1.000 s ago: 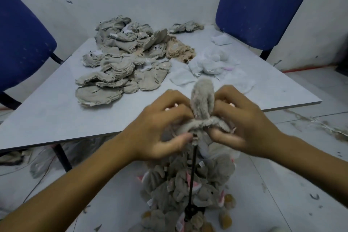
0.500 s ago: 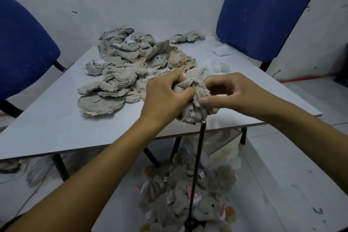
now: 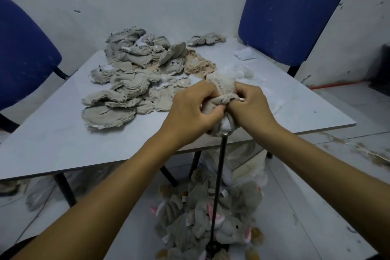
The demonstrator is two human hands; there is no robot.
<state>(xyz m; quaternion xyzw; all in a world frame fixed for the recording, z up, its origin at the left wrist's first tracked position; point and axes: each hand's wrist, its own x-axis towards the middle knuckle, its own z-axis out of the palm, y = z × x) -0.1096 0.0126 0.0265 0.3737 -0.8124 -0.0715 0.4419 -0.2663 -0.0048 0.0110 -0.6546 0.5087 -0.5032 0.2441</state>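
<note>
A grey plush toy skin (image 3: pixel 223 88) sits over the top of a thin black upright rod (image 3: pixel 219 177). My left hand (image 3: pixel 191 112) grips its left side with curled fingers. My right hand (image 3: pixel 249 107) pinches its right side, thumb and fingers pressed into the fabric. The two hands meet above the near edge of the grey table (image 3: pixel 52 143). The lower part of the skin is hidden behind my fingers.
A heap of flat grey and beige plush skins (image 3: pixel 135 78) covers the table's middle and back, with white pieces (image 3: pixel 244 55) at the right. Finished grey plush toys (image 3: pixel 211 221) lie piled on the floor around the rod's base. Two blue chairs (image 3: pixel 295 10) flank the table.
My hands and the skin rose from low near the floor pile to table height. The skin went from a bunched bundle to a rounder fluffy shape over the rod's top.
</note>
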